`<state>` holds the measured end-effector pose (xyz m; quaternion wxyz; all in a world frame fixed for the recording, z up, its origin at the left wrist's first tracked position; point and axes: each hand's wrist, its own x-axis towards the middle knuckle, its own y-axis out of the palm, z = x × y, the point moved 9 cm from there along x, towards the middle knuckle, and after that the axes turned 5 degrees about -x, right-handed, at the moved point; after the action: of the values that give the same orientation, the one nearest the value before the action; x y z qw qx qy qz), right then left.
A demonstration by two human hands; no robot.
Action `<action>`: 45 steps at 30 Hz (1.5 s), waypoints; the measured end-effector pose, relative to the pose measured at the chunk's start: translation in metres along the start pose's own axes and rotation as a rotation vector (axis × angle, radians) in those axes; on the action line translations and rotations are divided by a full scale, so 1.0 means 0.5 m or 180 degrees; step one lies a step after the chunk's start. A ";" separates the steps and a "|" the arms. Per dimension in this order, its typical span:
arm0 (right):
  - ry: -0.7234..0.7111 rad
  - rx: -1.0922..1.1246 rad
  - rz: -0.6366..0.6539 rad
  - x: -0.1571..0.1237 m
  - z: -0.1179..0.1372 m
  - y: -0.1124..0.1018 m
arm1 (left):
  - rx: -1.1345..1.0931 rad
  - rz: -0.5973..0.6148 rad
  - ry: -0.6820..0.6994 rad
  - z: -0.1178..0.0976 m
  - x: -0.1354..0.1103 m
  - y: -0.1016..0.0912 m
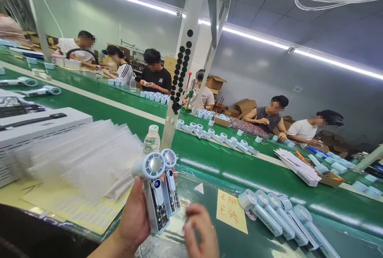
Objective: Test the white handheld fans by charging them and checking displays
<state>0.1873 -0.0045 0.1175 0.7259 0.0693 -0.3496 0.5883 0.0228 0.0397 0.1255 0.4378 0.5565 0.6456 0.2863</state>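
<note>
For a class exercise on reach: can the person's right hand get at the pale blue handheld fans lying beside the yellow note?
Probably yes. The right hand looks empty and open, close to the pale blue handheld fans. Only the yellow note lies between, flat on the bench, so it should not block the way.

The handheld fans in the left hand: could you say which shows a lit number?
The nearer fan: its display reads 20; the other fan shows none legible.
</note>
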 end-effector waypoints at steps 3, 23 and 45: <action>-0.0124 -0.0903 -0.0536 0.025 0.034 -0.047 | 0.0073 0.0117 -0.0229 0.026 -0.006 0.019; -0.0955 -0.0594 -0.0008 -0.019 0.129 0.034 | 0.0426 0.0480 -0.0393 0.071 0.009 0.008; 0.0015 -0.2139 0.1203 0.104 0.012 0.120 | 0.2426 0.0085 0.0381 -0.108 -0.004 -0.151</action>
<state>0.1337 0.0524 0.1340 0.5876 -0.2395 -0.5278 0.5646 -0.0604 0.0278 0.0859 0.1574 0.6700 0.7227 0.0634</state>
